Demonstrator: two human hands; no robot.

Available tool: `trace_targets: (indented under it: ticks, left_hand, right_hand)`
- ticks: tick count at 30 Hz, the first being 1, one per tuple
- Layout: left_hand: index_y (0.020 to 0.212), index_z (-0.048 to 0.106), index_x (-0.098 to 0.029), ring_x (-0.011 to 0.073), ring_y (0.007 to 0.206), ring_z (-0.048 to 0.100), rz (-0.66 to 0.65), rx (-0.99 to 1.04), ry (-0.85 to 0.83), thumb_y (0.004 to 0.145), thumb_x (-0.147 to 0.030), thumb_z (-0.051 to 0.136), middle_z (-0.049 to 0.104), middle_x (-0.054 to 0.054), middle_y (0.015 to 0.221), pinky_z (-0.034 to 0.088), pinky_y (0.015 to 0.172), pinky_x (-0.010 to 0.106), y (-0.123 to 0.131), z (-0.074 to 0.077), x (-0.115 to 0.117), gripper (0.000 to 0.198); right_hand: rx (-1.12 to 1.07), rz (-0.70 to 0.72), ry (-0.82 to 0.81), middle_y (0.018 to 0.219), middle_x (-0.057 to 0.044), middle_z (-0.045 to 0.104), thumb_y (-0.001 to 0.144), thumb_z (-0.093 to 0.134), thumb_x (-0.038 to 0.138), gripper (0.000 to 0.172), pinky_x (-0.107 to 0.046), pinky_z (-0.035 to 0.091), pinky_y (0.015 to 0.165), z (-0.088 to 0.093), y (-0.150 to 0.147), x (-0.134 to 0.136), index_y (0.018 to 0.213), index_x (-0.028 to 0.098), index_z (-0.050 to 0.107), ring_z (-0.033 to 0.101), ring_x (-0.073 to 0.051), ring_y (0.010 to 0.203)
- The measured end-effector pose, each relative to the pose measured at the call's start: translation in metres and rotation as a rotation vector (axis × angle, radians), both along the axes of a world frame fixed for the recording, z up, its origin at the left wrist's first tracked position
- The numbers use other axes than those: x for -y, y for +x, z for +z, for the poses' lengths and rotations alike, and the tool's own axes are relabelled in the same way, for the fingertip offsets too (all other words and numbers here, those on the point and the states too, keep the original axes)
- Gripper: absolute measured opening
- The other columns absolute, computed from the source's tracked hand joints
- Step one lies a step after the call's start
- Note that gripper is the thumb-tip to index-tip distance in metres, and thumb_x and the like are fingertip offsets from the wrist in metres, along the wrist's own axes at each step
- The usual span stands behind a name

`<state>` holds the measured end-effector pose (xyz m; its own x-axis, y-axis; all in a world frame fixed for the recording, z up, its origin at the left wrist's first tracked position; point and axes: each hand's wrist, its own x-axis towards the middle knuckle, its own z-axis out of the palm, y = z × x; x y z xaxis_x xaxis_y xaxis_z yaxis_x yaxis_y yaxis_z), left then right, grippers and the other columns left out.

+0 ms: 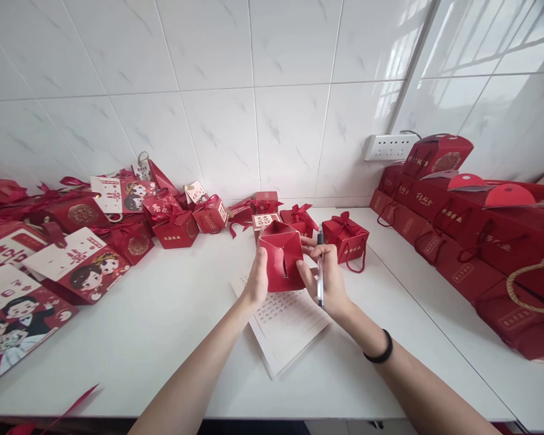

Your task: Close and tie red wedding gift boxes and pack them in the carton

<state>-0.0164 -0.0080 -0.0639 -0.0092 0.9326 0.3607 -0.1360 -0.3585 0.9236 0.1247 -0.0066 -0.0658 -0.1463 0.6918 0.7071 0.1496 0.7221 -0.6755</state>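
Observation:
Between my two hands is a red gift box (274,266), tilted so that a face with a slit between its flaps points at me. My left hand (257,275) grips its left side, thumb along the edge. On the right side, the fingers of my right hand (329,275) press against the box. A pen (320,266) with a clear barrel and dark cap is also held in my right hand, standing nearly upright. Below the box lies a notepad (294,332) with handwritten lines, partly covered by the box and hands.
Red boxes with ribbon bows, such as one box (346,238), stand behind my hands. Many decorated boxes (90,266) crowd the left side. Stacked red boxes (462,241) line the right. A power strip (390,147) is against the tiled wall. A loose ribbon (75,403) lies at the front left edge.

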Motion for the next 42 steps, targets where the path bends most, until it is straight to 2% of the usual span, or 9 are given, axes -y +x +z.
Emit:
trace_targets:
  ticks: [3, 8, 19, 21, 27, 34, 36, 39, 42]
  left_hand:
    - [0.124, 0.053, -0.02, 0.03, 0.124, 0.048, -0.141, 0.138, -0.138, 0.08, -0.075, 0.025, 0.063, 0.01, 0.117, 0.043, 0.101, 0.044, 0.005, 0.001, 0.005, 0.076]
    - [0.113, 0.056, -0.021, 0.0286, 0.118, 0.051, 0.069, 0.02, -0.071, 0.081, -0.074, 0.03, 0.064, 0.008, 0.112, 0.042, 0.102, 0.043, 0.015, 0.004, 0.012, 0.068]
    - [0.123, 0.049, -0.025, 0.0246, 0.117, 0.051, 0.176, -0.065, 0.002, 0.088, -0.063, 0.032, 0.058, 0.006, 0.122, 0.043, 0.097, 0.038, 0.012, 0.006, 0.015, 0.055]
    - [0.127, 0.046, -0.024, 0.0247, 0.121, 0.049, 0.133, -0.033, 0.004, 0.089, -0.06, 0.034, 0.056, 0.006, 0.126, 0.041, 0.1, 0.038, 0.011, 0.007, 0.015, 0.053]
    - [0.136, 0.038, -0.022, 0.0278, 0.122, 0.049, -0.266, 0.146, -0.034, 0.089, -0.051, 0.044, 0.053, 0.009, 0.131, 0.042, 0.1, 0.04, 0.007, 0.007, 0.016, 0.055]
    - [0.139, 0.032, -0.023, 0.0256, 0.124, 0.046, -0.171, -0.098, 0.023, 0.09, -0.053, 0.041, 0.053, 0.009, 0.131, 0.038, 0.103, 0.038, 0.008, 0.007, 0.017, 0.058]
    - [0.141, 0.028, -0.024, 0.0263, 0.125, 0.045, -0.137, -0.168, 0.102, 0.092, -0.05, 0.037, 0.05, 0.011, 0.133, 0.039, 0.102, 0.041, 0.005, 0.007, 0.013, 0.056]
    - [0.141, 0.029, -0.029, 0.029, 0.134, 0.032, 0.103, -0.443, 0.41, 0.092, -0.038, 0.044, 0.036, 0.01, 0.145, 0.032, 0.107, 0.048, -0.005, 0.009, 0.007, 0.052]
    - [0.137, 0.039, -0.031, 0.0329, 0.139, 0.018, 0.253, -0.766, 0.77, 0.087, -0.028, 0.05, 0.027, 0.007, 0.149, 0.021, 0.11, 0.056, -0.016, 0.011, 0.004, 0.051]
  right_hand:
    - [0.009, -0.055, 0.111, 0.1, -0.008, 0.05, 0.091, 0.043, 0.027, 0.018, -0.028, 0.05, 0.064, -0.003, -0.005, 0.003, 0.094, 0.026, 0.026, 0.057, -0.02, 0.097]
    - [0.146, -0.217, 0.319, 0.08, 0.001, 0.039, 0.093, 0.041, 0.026, 0.011, -0.023, 0.041, 0.049, -0.008, -0.01, 0.006, 0.096, 0.024, 0.031, 0.044, -0.011, 0.055]
    - [0.25, -0.157, 0.286, 0.084, -0.001, 0.038, 0.092, 0.042, 0.031, 0.018, -0.029, 0.044, 0.056, -0.01, -0.011, 0.013, 0.1, 0.023, 0.028, 0.046, -0.016, 0.064]
    - [0.22, -0.129, 0.255, 0.082, 0.0, 0.036, 0.091, 0.042, 0.027, 0.017, -0.029, 0.042, 0.055, -0.007, -0.01, 0.014, 0.1, 0.024, 0.028, 0.044, -0.016, 0.063]
    - [-0.022, -0.019, 0.093, 0.08, 0.001, 0.031, 0.087, 0.032, 0.014, 0.016, -0.029, 0.039, 0.058, 0.006, -0.004, 0.014, 0.093, 0.026, 0.023, 0.041, -0.015, 0.066]
    - [0.069, -0.025, 0.157, 0.089, -0.003, 0.04, 0.09, 0.042, 0.031, 0.017, -0.035, 0.044, 0.064, -0.003, 0.003, 0.008, 0.094, 0.025, 0.027, 0.048, -0.017, 0.073]
    - [-0.044, 0.064, 0.132, 0.1, -0.007, 0.045, 0.091, 0.043, 0.042, 0.024, -0.04, 0.046, 0.073, 0.005, 0.004, 0.01, 0.094, 0.026, 0.025, 0.053, -0.021, 0.088]
    - [-0.261, 0.208, 0.002, 0.117, -0.011, 0.046, 0.088, 0.048, 0.053, 0.036, -0.044, 0.047, 0.08, 0.018, 0.006, 0.01, 0.094, 0.027, 0.023, 0.053, -0.024, 0.103]
    - [-0.28, 0.166, -0.137, 0.12, -0.011, 0.045, 0.079, 0.063, 0.051, 0.047, -0.045, 0.045, 0.086, 0.022, 0.01, 0.005, 0.092, 0.027, 0.024, 0.051, -0.025, 0.108]
